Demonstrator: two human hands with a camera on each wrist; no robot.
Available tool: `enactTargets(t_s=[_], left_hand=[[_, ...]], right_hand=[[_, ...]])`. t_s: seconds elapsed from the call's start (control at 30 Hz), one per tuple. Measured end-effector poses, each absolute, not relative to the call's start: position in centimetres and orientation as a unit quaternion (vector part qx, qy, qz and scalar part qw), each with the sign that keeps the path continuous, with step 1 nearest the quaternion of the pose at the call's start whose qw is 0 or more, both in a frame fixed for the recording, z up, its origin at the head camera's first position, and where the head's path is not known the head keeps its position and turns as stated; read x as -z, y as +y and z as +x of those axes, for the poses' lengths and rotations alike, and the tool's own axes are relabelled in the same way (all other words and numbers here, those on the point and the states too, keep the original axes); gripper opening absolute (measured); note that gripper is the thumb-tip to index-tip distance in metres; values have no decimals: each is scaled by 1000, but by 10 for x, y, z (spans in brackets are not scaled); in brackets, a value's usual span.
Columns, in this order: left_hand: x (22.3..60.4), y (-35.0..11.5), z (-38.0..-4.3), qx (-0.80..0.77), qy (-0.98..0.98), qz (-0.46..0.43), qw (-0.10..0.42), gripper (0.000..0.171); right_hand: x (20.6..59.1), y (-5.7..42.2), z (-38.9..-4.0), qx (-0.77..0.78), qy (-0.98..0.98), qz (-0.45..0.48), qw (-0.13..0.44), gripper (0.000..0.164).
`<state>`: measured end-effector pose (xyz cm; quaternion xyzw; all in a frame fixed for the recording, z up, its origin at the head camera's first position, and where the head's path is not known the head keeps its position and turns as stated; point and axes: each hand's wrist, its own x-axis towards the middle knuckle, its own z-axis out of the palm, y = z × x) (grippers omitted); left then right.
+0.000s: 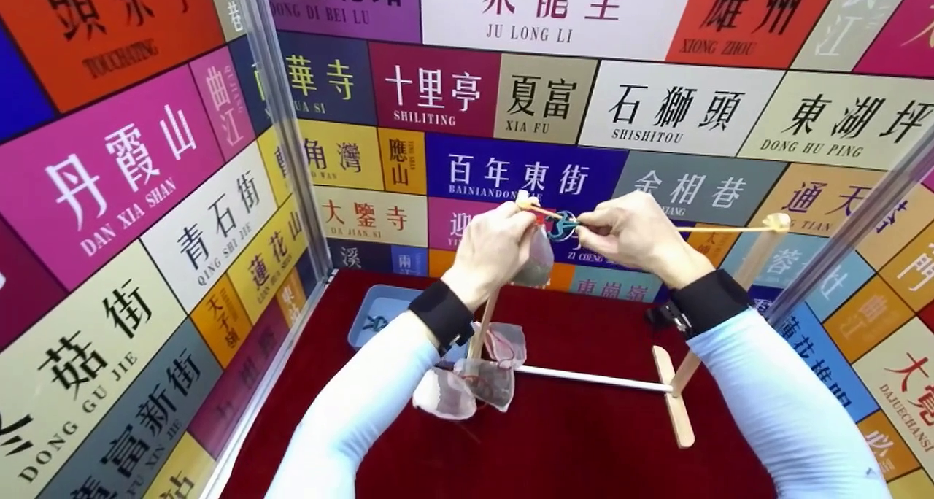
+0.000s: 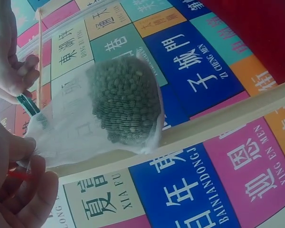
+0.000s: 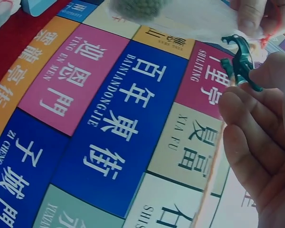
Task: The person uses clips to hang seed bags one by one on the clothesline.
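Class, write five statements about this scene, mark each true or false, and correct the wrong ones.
1. The right hand pinches a green clip. True.
2. The left hand pinches the neck of a mesh bag. True.
3. That bag is empty. False: green grains show through its mesh.
4. A cord meets the top of the right-hand wooden post. True.
5. The tabletop cloth is blue. False: the cloth is dark red.

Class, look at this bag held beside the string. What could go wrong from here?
The mesh bag, pinched at its narrow end, might drop if the left grip loosens. The small green clip might slip from the right grip. The thin string might sag under the filled bag.
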<state>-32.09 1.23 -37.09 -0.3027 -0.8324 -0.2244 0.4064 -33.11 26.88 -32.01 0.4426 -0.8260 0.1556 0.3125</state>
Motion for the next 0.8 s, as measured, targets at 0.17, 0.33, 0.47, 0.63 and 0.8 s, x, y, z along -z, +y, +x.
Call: enactTargets(t_s=[0.17, 0.33, 0.47, 0.63, 0.8], left_hand=[[366, 13, -324, 219, -835, -300, 406, 10], [364, 16, -328, 222, -834, -296, 409, 9], [362, 19, -330, 213, -840, -290, 405, 9], [359, 22, -331, 214, -836, -305, 404, 10], [360, 22, -332, 211, -824, -322, 416, 15]], right_hand=[[308, 271, -332, -173, -834, 436, 292, 9], [301, 269, -334, -156, -845, 435, 271, 10], [299, 267, -335, -150, -849, 432, 266, 11], [300, 261, -336, -128, -854, 428, 266, 10], [301, 254, -339, -121, -866, 419, 243, 10]])
